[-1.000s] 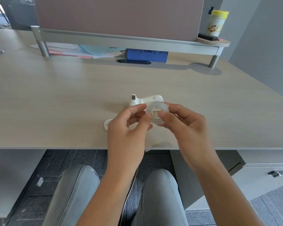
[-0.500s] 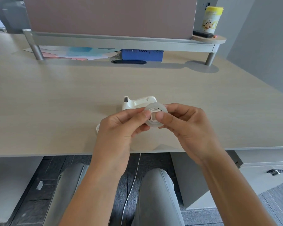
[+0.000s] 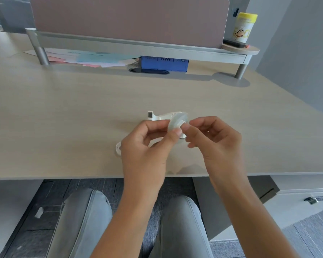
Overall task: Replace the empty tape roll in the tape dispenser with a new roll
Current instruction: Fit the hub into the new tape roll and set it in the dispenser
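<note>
Clear roll: tape roll (image 3: 177, 123) pinched by left hand (image 3: 145, 149) thumb and fingers
Right hand (image 3: 215, 140): fingertips nipped at the roll's edge
Dispenser: white tape dispenser (image 3: 159, 116) on desk (image 3: 63, 112), just behind

Clear tape roll (image 3: 177, 122) held above white dispenser (image 3: 159, 116) on desk.

Both bare arms reach forward and the two hands meet in the middle, held up in the air. The left hand (image 3: 145, 146) is curled, with its thumb and first finger pinched together. The right hand (image 3: 215, 142) is curled too, its fingertips (image 3: 186, 127) touching the left thumb tip. Both wrists are bent a little inward.
</note>
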